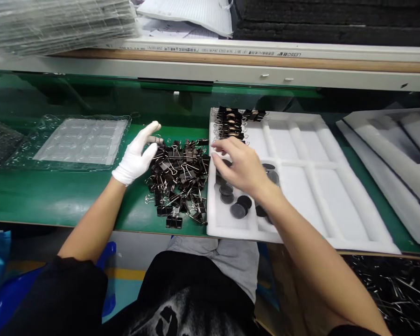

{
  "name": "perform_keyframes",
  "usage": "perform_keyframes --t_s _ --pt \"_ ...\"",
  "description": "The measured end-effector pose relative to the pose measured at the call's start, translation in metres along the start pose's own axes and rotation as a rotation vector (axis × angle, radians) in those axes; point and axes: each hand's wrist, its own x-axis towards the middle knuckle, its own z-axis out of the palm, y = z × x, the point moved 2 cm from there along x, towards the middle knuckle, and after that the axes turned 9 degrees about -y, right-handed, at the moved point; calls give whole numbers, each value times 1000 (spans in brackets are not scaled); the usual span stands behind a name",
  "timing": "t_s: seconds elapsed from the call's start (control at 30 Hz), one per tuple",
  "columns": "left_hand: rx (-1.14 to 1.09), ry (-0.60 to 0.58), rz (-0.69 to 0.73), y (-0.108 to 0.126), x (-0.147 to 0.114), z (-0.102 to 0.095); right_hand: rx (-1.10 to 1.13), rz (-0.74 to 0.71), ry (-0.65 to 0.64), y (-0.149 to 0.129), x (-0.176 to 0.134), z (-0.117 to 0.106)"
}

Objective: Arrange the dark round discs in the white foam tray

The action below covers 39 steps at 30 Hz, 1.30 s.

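My left hand (pixel 136 156), in a white glove with one bare finger showing, is at the upper left edge of a pile of black binder clips (pixel 182 172). Its fingers are spread, and a thin wire loop shows against the bare finger. My bare right hand (pixel 243 165) hangs over the left side of a white foam tray (pixel 297 163). Thumb and forefinger are apart, with nothing visible between them. Beneath and around this hand, several black round discs (pixel 238 210) lie in the tray. A row of binder clips with tan pieces (pixel 231 122) fills the tray's far left corner, partly hidden by my fingers.
A clear plastic blister tray (pixel 80 140) lies left on the green table (pixel 56 196). More white foam trays (pixel 388 172) are stacked at the right. A shelf edge (pixel 196 70) runs across the back. Below the table at right is a mass of black clips (pixel 399 289).
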Motion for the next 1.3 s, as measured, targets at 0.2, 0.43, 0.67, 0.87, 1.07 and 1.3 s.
perform_keyframes --t_s 0.2,0.43,0.67,0.87,1.07,1.3 --pt "-123 73 73 -18 0 -7 122 -71 -329 77 -33 -3" --pt "-139 143 -84 -55 -1 -6 176 24 -166 77 -40 12" --pt "-238 -38 -171 -51 -1 4 151 287 -214 83 -39 12" --pt "-236 -41 -149 -52 -2 4 105 191 -199 82 -43 14" --pt "-177 -66 -137 -57 -1 5 79 184 -132 86 -49 14" --pt "-203 -51 -135 -55 2 6 125 202 -111 91 -46 15"
